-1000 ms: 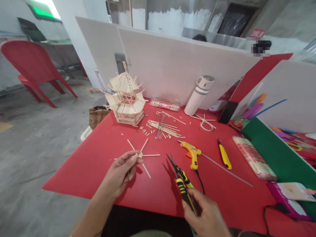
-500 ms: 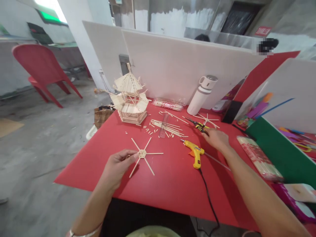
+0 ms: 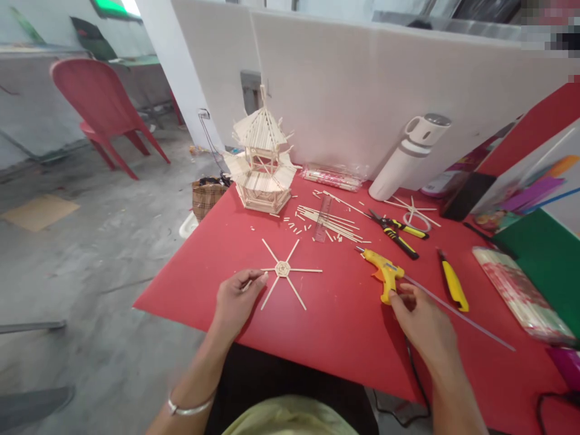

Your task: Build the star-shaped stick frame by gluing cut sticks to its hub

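My left hand (image 3: 240, 296) is closed in a pinch at the left spoke of a six-spoked wooden-stick frame (image 3: 283, 269), which lies flat on the red table and has a small hexagonal hub. My right hand (image 3: 423, 317) is at the handle of a yellow hot glue gun (image 3: 385, 272). Its thumb is against or very close to the handle, and the fingers are apart, not wrapped round it. A clear glue stick (image 3: 462, 317) trails from the gun's back. Beyond the gun lie pliers with yellow and black handles (image 3: 399, 232), jaws parted.
A stick pagoda model (image 3: 263, 163) stands at the back left. Loose sticks (image 3: 333, 222) and a clear ruler (image 3: 322, 219) lie mid-table. Behind are a white flask (image 3: 408, 157) and another stick frame (image 3: 412, 208). To the right lie a yellow cutter (image 3: 453, 281) and packaged sticks (image 3: 521, 293).
My right hand has let go of the pliers, leaving them on the table, and moved back to the glue gun. My left hand stays at the stick frame. The view has shifted.
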Available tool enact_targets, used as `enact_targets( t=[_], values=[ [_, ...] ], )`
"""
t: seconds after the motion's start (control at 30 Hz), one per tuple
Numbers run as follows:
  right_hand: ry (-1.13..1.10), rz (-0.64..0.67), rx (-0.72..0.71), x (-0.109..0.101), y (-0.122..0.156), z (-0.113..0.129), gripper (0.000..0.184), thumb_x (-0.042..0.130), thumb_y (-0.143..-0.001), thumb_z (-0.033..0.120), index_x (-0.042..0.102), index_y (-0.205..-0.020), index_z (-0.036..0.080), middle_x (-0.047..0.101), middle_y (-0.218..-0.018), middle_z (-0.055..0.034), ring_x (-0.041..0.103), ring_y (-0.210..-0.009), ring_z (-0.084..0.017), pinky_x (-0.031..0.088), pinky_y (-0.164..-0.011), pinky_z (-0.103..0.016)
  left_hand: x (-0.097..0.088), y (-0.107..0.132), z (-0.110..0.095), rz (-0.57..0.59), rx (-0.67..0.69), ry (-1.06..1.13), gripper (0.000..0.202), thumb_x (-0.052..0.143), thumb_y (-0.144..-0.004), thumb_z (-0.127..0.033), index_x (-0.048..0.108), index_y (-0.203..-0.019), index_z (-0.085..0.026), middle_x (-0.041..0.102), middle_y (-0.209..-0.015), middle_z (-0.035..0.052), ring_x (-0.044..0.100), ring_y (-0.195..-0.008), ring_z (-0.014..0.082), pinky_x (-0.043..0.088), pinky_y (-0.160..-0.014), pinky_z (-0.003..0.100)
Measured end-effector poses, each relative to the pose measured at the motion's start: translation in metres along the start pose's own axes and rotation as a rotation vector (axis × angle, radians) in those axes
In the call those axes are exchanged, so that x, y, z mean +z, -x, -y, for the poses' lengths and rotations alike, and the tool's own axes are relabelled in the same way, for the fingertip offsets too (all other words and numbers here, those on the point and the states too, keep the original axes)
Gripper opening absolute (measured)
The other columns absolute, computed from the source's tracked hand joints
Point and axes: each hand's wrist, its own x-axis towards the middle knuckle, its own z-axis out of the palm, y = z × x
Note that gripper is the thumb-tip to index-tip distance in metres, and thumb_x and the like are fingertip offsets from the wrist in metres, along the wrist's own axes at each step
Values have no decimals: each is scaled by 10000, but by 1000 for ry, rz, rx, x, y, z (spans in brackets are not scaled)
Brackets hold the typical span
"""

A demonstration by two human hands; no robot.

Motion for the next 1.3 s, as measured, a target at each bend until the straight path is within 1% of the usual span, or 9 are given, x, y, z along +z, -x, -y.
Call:
enact_targets(
  t=[0.2,0.33,0.43,0.53,0.7,0.9,1.0,1.1,1.3],
  values=[
    [-15,81,86,8,-6,11,505,528,-748,635,576,-1041,226,716,-966,-68,671,-889,-290,418,-629,-327,-3,0,14,-74,414,-517,179,563,-892,-322,712,-843,-236,696,-874,41,617,-769,172,421,-686,262],
    [13,71,60,8,-9,8,390,556,-724,575,630,-910,240,704,-819,-65,668,-793,-293,414,-596,-333,1,2,25,-51,550,-737,250,472,-946,-293,703,-881,-223,671,-906,70,603,-847,198,415,-718,283],
    [-257,119,155,13,-10,-6,257,562,-723,461,629,-804,227,637,-665,-31,636,-667,-242,446,-561,-322,2,1,28,-49,620,-789,274,441,-958,-280,695,-874,-220,647,-887,76,580,-854,205,422,-759,303],
    [-701,80,253,19,0,-14,242,624,-670,379,612,-844,211,598,-697,11,598,-653,-185,503,-566,-298,1,0,28,-53,640,-786,263,446,-956,-278,695,-892,-223,644,-917,81,570,-859,203,426,-746,303],
    [-1151,-63,188,16,34,6,440,796,-572,305,564,-937,219,626,-801,39,600,-697,-129,525,-653,-260,-1,-3,30,-109,670,-797,215,512,-930,-288,711,-879,-221,652,-1062,97,575,-946,229,425,-797,346],
    [-1181,124,53,6,49,46,481,817,-632,380,551,-993,206,669,-839,2,632,-702,-150,538,-702,-321,0,-5,32,-156,697,-719,189,554,-905,-280,717,-836,-214,646,-1098,102,587,-984,238,416,-884,401],
    [-1159,177,-20,4,52,67,463,796,-676,402,539,-1010,212,662,-836,-1,637,-744,-167,529,-724,-329,-1,-5,31,-152,679,-684,189,556,-899,-275,720,-830,-214,649,-1033,99,590,-933,226,416,-860,390],
    [-1142,234,-107,0,55,84,426,715,-765,451,539,-1077,221,616,-755,22,582,-672,-142,494,-657,-285,-2,-4,29,-162,636,-622,170,571,-885,-280,731,-867,-224,644,-937,84,587,-854,207,424,-804,358],
    [-1120,351,-160,6,55,88,328,646,-831,487,553,-984,212,568,-687,33,535,-610,-127,453,-587,-253,-7,-4,22,-193,500,-464,180,539,-899,-290,690,-837,-215,653,-818,51,602,-767,181,433,-743,306]
  ],
)
